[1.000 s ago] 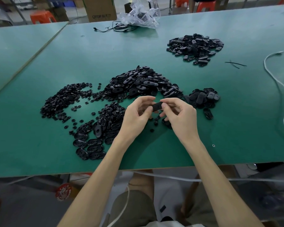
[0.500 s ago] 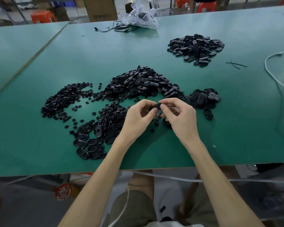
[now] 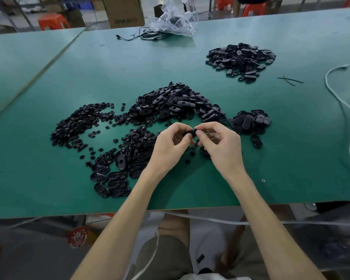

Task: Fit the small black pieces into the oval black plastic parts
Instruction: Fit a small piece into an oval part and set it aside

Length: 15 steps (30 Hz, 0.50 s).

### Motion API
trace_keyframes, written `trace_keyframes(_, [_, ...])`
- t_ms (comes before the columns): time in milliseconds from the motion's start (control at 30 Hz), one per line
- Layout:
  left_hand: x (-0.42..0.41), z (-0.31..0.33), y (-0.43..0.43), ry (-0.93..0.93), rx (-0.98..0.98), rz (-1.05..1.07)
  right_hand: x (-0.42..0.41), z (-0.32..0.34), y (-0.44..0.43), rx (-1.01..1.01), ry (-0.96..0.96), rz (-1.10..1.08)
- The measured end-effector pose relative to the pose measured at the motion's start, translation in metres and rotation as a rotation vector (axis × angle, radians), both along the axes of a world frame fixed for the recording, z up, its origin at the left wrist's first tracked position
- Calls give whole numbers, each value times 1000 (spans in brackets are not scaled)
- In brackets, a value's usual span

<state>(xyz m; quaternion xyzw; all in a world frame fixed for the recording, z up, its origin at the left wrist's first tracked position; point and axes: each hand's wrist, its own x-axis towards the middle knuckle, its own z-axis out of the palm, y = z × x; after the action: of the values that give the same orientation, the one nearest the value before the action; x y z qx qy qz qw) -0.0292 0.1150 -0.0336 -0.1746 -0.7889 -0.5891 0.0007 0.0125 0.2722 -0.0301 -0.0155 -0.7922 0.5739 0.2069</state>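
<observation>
"Head view, middle of the frame: your left hand (image 3: 170, 146) and right hand (image 3: 222, 146) meet fingertip to fingertip. Both are pinching one oval part (image 3: 190, 132) just above the table (image 3: 49, 77). Your fingertips cover most of it, so I cannot tell whether a small piece is seated."

"Agreed. So go by feel: support the oval from below with your forefingers and press straight down with one thumb, never at an angle. A tilted piece will likely jam or pop out."

"Hold the work low over the green top. If the piece slips, it should land among the loose ones right under your hands, not roll off the near edge."

"Moving outward, your small pieces (image 3: 79, 124) lie spread at the left of the frame. The heap of oval parts (image 3: 176, 104) is just beyond your fingers, so both are a short reach."

"The far pile (image 3: 240, 59) at upper right and the little pile (image 3: 251, 122) beside your right hand look like separate lots. I cannot say which holds finished parts, so choose one and don't mix them."

"The row of ovals (image 3: 113, 182) at lower left lies flat, which makes it handy to load from."
</observation>
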Motion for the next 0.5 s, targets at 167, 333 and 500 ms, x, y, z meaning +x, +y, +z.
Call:
trace_keyframes(167, [0, -2, 1, 24, -66, 26, -1, -3, 0, -6, -27, 22])
trace_keyframes(333, [2, -3, 2, 76, -118, 57, -1, -3, 0, 7, -42, 34])
trace_keyframes(500, [3, -3, 3, 95, -142, 66, -1, -4, -1, 35, -45, 32])
